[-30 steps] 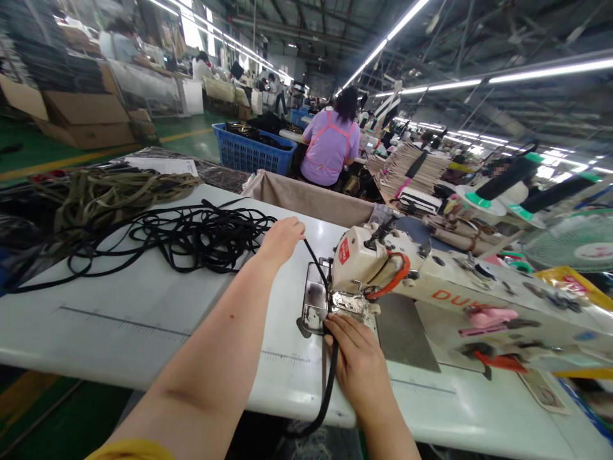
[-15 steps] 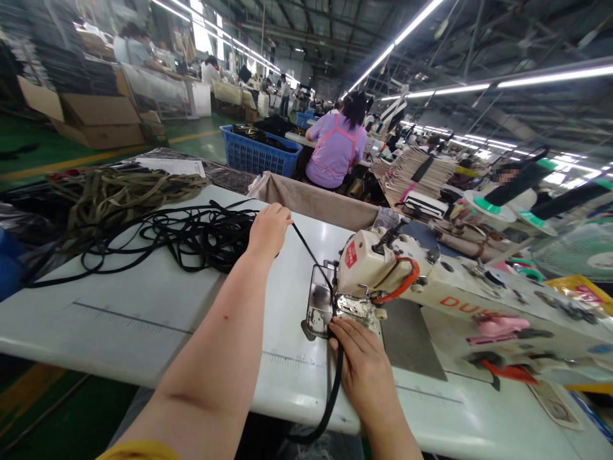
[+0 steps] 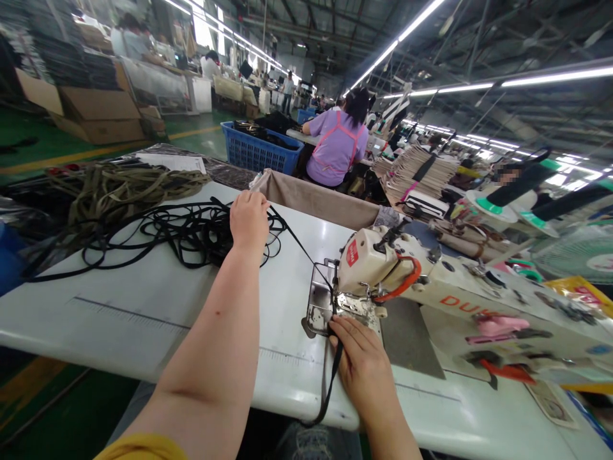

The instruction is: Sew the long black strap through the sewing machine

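A black strap (image 3: 301, 250) runs from a tangled black pile (image 3: 191, 233) on the white table (image 3: 143, 300) to the presser foot of a cream sewing machine (image 3: 383, 268). My left hand (image 3: 249, 220) is stretched far out and closed on the strap at the pile's edge. My right hand (image 3: 361, 364) rests at the metal needle plate (image 3: 318, 306), fingers pinched on the strap where it leaves the machine. The strap's free end hangs over the table's front edge.
A heap of olive straps (image 3: 119, 185) lies at the far left of the table. Behind it are a beige cloth bin (image 3: 316, 198), a blue basket (image 3: 258, 150), a person in a purple shirt (image 3: 338, 147) and cardboard boxes (image 3: 90, 112). Thread cones (image 3: 507, 185) stand right.
My left hand has slid left and away along the strap, toward the black pile. The loop hanging off the table's front edge has become shorter. My right hand stays at the needle plate.
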The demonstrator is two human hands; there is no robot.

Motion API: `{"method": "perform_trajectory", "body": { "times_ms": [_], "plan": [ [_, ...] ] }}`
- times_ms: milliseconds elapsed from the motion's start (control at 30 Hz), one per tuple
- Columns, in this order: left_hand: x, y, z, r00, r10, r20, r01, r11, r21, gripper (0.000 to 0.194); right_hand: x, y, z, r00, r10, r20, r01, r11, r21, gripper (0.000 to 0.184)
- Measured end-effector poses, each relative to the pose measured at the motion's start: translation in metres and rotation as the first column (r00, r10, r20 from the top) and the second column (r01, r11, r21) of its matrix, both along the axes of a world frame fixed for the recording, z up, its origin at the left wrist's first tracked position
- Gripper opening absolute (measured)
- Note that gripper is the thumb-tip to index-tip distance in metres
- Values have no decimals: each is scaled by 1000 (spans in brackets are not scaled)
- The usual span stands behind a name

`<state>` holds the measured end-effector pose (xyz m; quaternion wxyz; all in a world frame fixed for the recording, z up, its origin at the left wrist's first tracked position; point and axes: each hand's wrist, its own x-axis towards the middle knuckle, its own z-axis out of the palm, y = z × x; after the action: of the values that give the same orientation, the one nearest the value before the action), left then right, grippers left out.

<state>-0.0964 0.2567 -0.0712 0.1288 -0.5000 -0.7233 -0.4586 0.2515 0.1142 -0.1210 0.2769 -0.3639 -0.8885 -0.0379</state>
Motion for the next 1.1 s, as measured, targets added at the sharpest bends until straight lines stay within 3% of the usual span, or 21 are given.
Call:
{"method": "perform_trajectory", "body": {
  "times_ms": [267, 433, 567, 667, 767, 867, 933, 967, 1033, 1100],
  "plan": [
    [-15, -5, 1, 982, 132, 133, -143, 987, 74, 9, 0, 0, 1, 1000, 3, 20, -3, 1000, 12, 30],
    [-23, -12, 7, 958, 146, 248, -177, 978, 111, 9, 0, 1, 1, 999, -1, 44, -1, 999, 36, 28],
    [-15, -22, 16, 931, 236, 277, -276, 954, 115, 6, -1, 1, 1, 999, 3, 42, -5, 999, 47, 28],
    [-1, -26, 22, 915, 304, 266, -339, 936, 92, 15, -1, 0, 0, 1000, -1, 31, 0, 999, 33, 28],
    [14, -21, 21, 947, 258, 192, -264, 965, 8, 20, -1, 1, 0, 1000, 4, 13, -4, 1000, 23, 28],
    [30, -10, 15, 998, 36, 61, -21, 973, -229, 15, -1, 1, 0, 1000, 11, 5, -11, 999, 34, 27],
    [43, -2, 7, 972, -232, 37, 225, 873, -432, 15, -1, 1, 1, 1000, 12, 8, -12, 999, 35, 27],
    [51, 2, 2, 921, -384, 64, 360, 775, -520, 20, -1, 2, 1, 1000, 13, 10, -14, 999, 33, 27],
    [67, 7, -9, 759, -630, 166, 573, 524, -630, 33, -1, 2, 1, 1000, 16, 15, -16, 999, 28, 27],
    [83, 10, -17, 626, -745, 228, 659, 351, -665, 41, -1, 2, 0, 1000, 17, 19, -17, 999, 36, 26]
  ]
}}
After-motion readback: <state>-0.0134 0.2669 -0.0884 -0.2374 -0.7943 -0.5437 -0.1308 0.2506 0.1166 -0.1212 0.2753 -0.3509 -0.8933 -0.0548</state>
